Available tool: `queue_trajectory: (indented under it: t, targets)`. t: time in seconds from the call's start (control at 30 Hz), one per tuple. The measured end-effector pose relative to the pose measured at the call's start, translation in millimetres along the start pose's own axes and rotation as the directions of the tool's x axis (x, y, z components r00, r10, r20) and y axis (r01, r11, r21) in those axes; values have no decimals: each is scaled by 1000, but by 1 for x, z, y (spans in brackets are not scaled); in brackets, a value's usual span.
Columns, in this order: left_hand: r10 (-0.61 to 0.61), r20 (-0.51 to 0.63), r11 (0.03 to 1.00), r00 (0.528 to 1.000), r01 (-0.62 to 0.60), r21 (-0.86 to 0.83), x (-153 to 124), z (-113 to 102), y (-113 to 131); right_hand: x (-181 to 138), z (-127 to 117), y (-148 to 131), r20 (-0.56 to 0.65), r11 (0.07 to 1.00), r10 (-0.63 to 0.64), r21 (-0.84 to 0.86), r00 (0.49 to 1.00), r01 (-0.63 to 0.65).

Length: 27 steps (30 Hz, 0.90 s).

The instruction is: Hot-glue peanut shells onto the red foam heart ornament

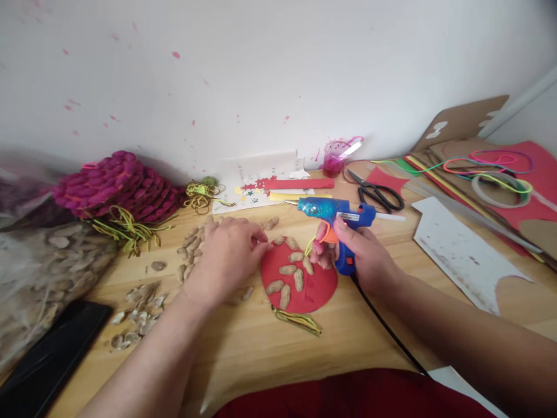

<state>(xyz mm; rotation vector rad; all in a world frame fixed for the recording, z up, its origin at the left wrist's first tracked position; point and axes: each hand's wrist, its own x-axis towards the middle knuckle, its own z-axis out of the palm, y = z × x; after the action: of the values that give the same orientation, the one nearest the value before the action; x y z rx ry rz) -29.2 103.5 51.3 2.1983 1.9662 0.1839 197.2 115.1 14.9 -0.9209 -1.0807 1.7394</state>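
A red paper disc (319,284) lies on the wooden table (261,342) with several peanut shells (288,270) stuck on it. My left hand (228,252) rests at the disc's left edge, its fingers curled together and touching the rim; whether they pinch a shell I cannot make out. My right hand (363,252) grips a blue hot glue gun (337,217) just right of the disc, nozzle pointing left, a finger on the orange trigger. A yellow-green string tassel (298,319) sticks out from under the disc's near edge.
Loose peanut shells (191,247) and shell halves (137,316) lie left of the disc. A magenta shell ornament (115,186), a bag of peanuts (47,273) and a black phone (47,354) are at the left. Scissors (378,194), white card (461,249), coloured cords (496,168) sit right.
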Motion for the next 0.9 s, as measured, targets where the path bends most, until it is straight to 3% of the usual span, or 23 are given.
queue_trajectory:
  t: [0.3,0.77,0.9]
  targets:
    - [73,-72,997,995,-72,9,-2,12,-1,-5,-2,3,64,995,-26,-94,998,32]
    - [71,-111,989,991,-85,-119,-2,19,-1,-5,-11,6,75,996,50,-81,996,-44]
    - [102,-186,979,977,-132,-158,-2,23,-3,-3,-11,6,82,997,58,-57,995,-53]
